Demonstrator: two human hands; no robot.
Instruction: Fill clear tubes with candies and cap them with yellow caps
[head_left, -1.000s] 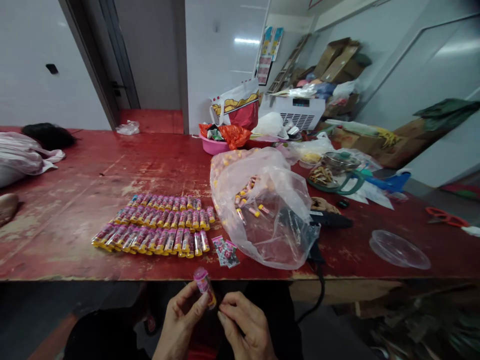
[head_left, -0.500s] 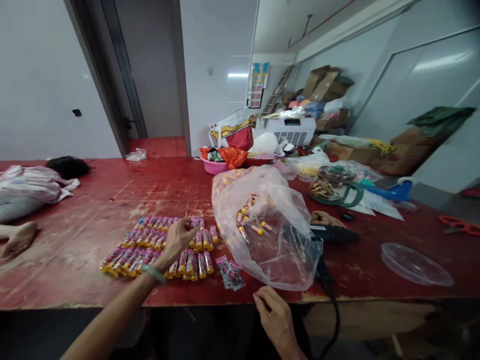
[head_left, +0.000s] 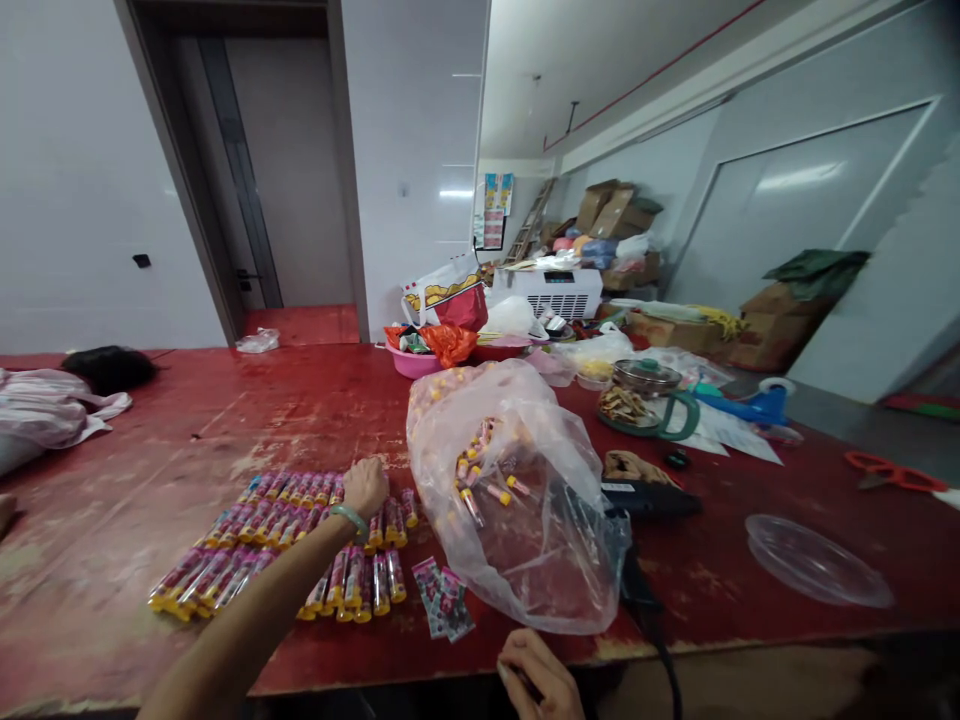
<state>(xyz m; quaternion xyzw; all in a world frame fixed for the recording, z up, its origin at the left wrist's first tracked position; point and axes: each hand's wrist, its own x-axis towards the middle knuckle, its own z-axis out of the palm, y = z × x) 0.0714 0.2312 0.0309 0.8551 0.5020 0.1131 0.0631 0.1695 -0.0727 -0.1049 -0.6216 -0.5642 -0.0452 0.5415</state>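
On the red table (head_left: 150,440), pink-yellow tubes (head_left: 355,578) in rows — hand (head_left: 365,489) touching them

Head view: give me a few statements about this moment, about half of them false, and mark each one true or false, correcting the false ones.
1. The left hand is over the rows of pink-labelled tubes. True.
2. A green bangle is on the right hand's wrist. False: it is on the left hand's wrist.
3. The clear plastic bag has tubes inside it. True.
4. The red-handled scissors lie inside the clear plastic dish. False: they lie apart from it, farther along the table.
5. The right hand is at the table's near edge. True.
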